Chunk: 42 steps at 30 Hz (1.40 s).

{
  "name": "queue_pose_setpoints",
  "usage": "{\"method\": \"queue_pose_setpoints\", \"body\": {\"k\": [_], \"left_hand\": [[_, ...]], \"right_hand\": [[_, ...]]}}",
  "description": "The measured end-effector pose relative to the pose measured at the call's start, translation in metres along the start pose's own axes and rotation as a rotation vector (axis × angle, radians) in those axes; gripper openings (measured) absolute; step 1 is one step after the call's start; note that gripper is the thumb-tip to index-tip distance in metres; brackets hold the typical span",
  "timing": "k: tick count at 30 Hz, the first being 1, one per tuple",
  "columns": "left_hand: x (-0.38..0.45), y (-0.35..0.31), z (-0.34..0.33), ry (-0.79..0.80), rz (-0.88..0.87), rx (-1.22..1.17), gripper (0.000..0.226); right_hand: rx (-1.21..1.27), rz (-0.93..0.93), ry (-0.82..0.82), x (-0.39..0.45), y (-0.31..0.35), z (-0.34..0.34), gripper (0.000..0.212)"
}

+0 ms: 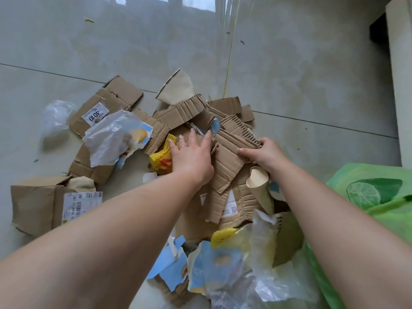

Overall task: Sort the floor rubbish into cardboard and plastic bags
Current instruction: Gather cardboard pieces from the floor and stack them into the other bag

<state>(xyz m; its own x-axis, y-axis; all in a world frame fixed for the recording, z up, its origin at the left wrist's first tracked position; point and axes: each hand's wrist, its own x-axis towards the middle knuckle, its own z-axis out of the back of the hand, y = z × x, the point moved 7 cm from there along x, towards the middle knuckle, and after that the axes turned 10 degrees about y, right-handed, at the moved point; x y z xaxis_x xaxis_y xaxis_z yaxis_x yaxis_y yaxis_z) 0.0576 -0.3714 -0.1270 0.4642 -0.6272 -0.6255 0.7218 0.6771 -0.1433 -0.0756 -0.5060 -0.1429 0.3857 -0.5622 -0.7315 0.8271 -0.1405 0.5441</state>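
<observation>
The heap of torn cardboard (225, 157) in the middle of the tiled floor (111, 41) serves as the landmark. Far left of the heap lies a crumpled clear plastic bag (55, 118), apart from everything else. Below it, at the heap's lower left, a folded brown box piece with a barcode label (44, 206) rests flat on the tiles. Nearer the heap, a cardboard flap marked 4010 (98, 112) lies partly under a white plastic bag (111, 139) that also covers a torn blue-and-white wrapper.

At the heap's left edge a yellow and red wrapper (161, 160) sticks out. The left hand (191, 157) lies flat across it and onto the heap, fingers straight and spread, pressing down and gripping nothing. Behind the heap a flattened beige paper cup (176, 88) points away from the person.

On the heap's right side the right hand (263, 152) has its fingers curled over the edge of a corrugated strip (236, 139), gripping it. Just below that hand a second crushed paper cup (259, 184) lies on the cardboard. Nearer the person than the heap, blue torn packaging (214, 268) and clear film (263, 241) are mixed together. Right of the heap, beside the right forearm, sits a green bag with a lime print (370, 192).
</observation>
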Motion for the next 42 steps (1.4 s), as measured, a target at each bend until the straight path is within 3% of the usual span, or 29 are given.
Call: {"method": "queue_pose_setpoints", "body": {"k": [5, 12, 14, 21, 27, 33, 42], "left_hand": [[-0.014, 0.003, 0.004, -0.078, -0.034, -0.041, 0.071], [-0.06, 0.018, 0.052, -0.275, -0.037, -0.059, 0.06], [-0.079, 0.028, 0.072, -0.322, -0.024, -0.083, 0.06], [-0.16, 0.045, 0.139, -0.52, -0.057, -0.28, 0.029], [-0.223, 0.037, 0.168, -0.53, -0.107, -0.791, 0.021], [-0.275, -0.013, 0.17, -0.48, -0.232, -1.162, 0.019], [-0.325, -0.151, 0.157, -0.205, -0.521, -1.385, 0.024]], "right_hand": [[0.12, -0.038, 0.142, -0.015, -0.001, -0.011, 0.069], [0.301, 0.055, 0.202, -0.072, 0.033, -0.008, 0.014], [0.372, 0.093, 0.164, -0.093, 0.047, -0.004, 0.014], [0.495, 0.24, -0.119, -0.176, 0.072, 0.013, 0.016], [0.506, 0.344, -0.384, -0.272, 0.063, 0.042, 0.011], [0.594, 0.422, -0.523, -0.355, 0.039, 0.086, 0.018], [0.681, 0.451, -0.846, -0.442, -0.026, 0.186, 0.018]]}}
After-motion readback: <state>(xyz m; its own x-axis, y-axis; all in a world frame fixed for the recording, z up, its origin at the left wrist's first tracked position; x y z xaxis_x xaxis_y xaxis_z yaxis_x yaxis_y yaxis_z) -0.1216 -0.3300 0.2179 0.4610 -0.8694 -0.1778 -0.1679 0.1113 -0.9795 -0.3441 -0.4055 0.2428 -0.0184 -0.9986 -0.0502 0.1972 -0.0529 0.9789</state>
